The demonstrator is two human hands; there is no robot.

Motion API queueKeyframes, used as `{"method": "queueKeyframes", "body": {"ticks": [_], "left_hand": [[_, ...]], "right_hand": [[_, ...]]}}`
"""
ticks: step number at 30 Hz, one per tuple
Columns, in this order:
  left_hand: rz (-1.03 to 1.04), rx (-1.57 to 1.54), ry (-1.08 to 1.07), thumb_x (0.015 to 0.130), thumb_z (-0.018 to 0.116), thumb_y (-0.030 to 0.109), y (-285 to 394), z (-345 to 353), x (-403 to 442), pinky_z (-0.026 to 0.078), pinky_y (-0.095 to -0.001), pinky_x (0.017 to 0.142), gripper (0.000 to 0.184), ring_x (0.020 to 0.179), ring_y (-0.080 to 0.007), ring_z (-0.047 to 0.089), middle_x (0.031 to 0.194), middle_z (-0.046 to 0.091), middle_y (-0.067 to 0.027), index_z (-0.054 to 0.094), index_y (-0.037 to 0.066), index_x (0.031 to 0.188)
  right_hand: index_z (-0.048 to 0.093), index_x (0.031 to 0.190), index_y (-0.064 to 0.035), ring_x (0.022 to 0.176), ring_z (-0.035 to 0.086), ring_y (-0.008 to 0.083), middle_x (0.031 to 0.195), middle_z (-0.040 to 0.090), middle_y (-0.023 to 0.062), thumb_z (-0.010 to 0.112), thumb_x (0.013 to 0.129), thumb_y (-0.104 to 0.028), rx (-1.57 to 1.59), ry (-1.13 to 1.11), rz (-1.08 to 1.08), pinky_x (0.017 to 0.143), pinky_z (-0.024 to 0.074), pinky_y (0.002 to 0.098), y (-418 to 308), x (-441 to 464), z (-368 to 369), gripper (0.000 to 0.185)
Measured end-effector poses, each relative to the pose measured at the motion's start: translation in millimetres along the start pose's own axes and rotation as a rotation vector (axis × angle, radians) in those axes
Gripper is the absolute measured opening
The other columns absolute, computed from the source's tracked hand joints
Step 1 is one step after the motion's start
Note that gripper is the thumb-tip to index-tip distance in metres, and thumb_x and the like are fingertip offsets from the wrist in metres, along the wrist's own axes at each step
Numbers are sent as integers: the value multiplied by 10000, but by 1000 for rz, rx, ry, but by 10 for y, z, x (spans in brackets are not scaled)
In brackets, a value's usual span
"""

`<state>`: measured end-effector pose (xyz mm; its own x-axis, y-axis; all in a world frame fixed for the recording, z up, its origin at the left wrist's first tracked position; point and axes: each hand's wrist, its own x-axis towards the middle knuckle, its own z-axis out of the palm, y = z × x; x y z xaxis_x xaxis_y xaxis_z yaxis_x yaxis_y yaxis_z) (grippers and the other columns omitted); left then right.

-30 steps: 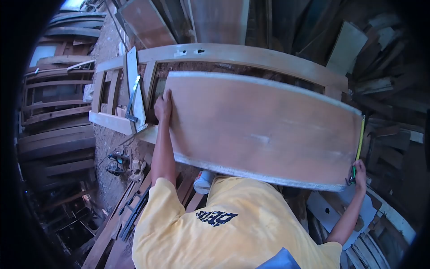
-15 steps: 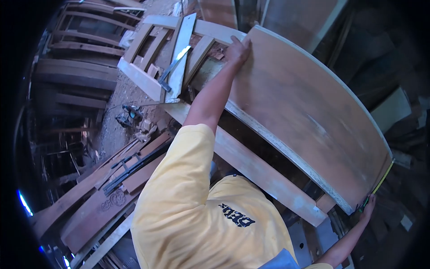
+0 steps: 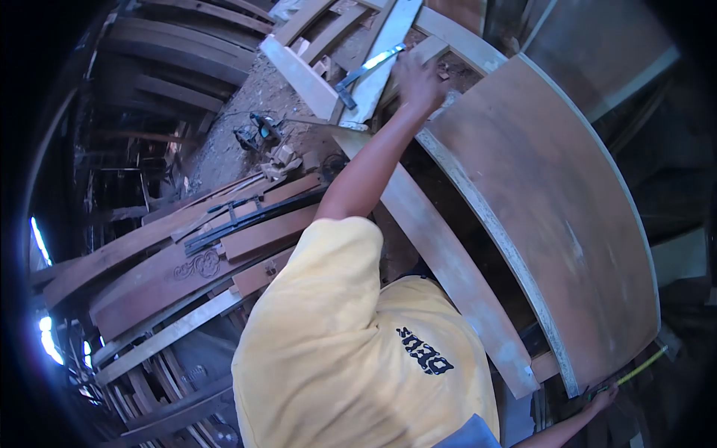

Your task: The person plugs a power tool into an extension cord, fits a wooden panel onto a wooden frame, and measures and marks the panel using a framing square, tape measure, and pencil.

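A wide reddish-brown panel with pale edges lies across a wooden frame. My left hand, blurred by motion, is over the frame's slats, just off the panel's left end and near a metal try square on a pale board. Whether its fingers are apart cannot be made out. At the panel's lower right corner my right hand is closed on a tape measure, whose yellow blade sticks out beyond the panel's end.
A power tool and wood scraps lie on the dirt floor. Planks with a black clamp and a carved board are at the left. More panels lean at the back right.
My left hand has let go of the panel's left end and moved toward the try square. The view has turned, so the panel appears further right and steeper. My right hand stays at the panel's right corner.
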<state>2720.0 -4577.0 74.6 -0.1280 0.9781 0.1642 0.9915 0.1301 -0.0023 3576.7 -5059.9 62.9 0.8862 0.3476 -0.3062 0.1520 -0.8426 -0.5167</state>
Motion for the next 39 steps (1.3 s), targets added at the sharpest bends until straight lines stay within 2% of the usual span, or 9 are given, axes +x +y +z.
{"method": "queueKeyframes", "body": {"ticks": [3, 7, 13, 17, 20, 23, 27, 30, 39], "left_hand": [[-76, 334, 158, 946, 584, 564, -889, 154, -776, 198, -815, 1087, 679, 1465, -496, 311, 1630, 319, -176, 411, 309, 1551], [-155, 264, -32, 994, 521, 544, -1705, 458, -1123, 217, -813, 1086, 609, 1486, -484, 283, 1656, 301, -107, 398, 348, 1557], [-168, 263, -61, 1039, 442, 522, -2346, 536, -883, 289, -749, 1107, 535, 1461, -481, 343, 1654, 325, -62, 382, 396, 1555], [-137, 108, -111, 1019, 496, 487, -3119, 959, -569, 293, -634, 1178, 535, 1469, -494, 315, 1680, 276, -59, 416, 400, 1541], [-210, 277, -12, 987, 581, 452, -2216, 80, -814, 393, -541, 1138, 508, 1379, -456, 459, 1580, 434, -141, 553, 260, 1456], [-241, -544, 200, 946, 692, 370, -1412, 156, -1374, 509, -464, 947, 422, 1076, -343, 662, 1156, 696, -181, 676, 5, 1158], [-286, -1706, -641, 1036, 603, 359, 216, -372, -2942, 543, -359, 923, 426, 1041, -200, 682, 1132, 709, -95, 632, 10, 1278], [-463, -1870, -759, 1059, 556, 409, 876, -691, -3543, 546, -338, 979, 510, 1082, -196, 694, 1167, 714, -119, 607, -19, 1332], [-852, -1807, -221, 1055, 562, 287, -103, -216, -2483, 592, -373, 875, 335, 930, -248, 734, 1028, 738, -138, 654, -15, 1170]], "right_hand": [[676, 1264, -8, 1106, 652, 267, 1245, 695, 137, 445, 1096, -346, -91, 195, -117, 965, 497, 406, -100, -289, -86, 443], [696, 1211, -20, 1053, 665, 256, 1175, 719, 141, 442, 1098, -347, -41, 200, -230, 913, 515, 404, -199, -497, -59, 429], [675, 1200, -17, 967, 652, 219, 1088, 711, 104, 437, 1103, -360, 284, 29, -241, 849, 513, 356, -1023, -1478, 284, 429], [656, 1106, 10, 920, 628, 201, 988, 674, 106, 465, 1104, -329, -173, -230, -595, 801, 492, 340, -1041, -1666, 423, 389], [640, 1059, 35, 875, 604, 190, 925, 652, 97, 514, 1084, -259, -152, -391, -639, 798, 485, 339, -1139, -2235, 847, 320], [666, 974, 16, 799, 577, 144, 816, 629, 84, 565, 1061, -244, -60, -627, -670, 748, 464, 310, -1349, -2939, 1345, 292], [652, 935, 32, 766, 624, 233, 797, 630, 142, 603, 1008, -173, -118, -873, -780, 729, 476, 377, -1663, -3752, 1796, 223], [656, 937, 27, 742, 627, 320, 813, 632, 185, 611, 992, -163, -188, -873, -868, 707, 471, 418, -1912, -4219, 1957, 202], [694, 1012, -13, 844, 677, 342, 970, 713, 189, 636, 962, -155, -287, -902, -748, 769, 506, 418, -1843, -4001, 1707, 162]]}}
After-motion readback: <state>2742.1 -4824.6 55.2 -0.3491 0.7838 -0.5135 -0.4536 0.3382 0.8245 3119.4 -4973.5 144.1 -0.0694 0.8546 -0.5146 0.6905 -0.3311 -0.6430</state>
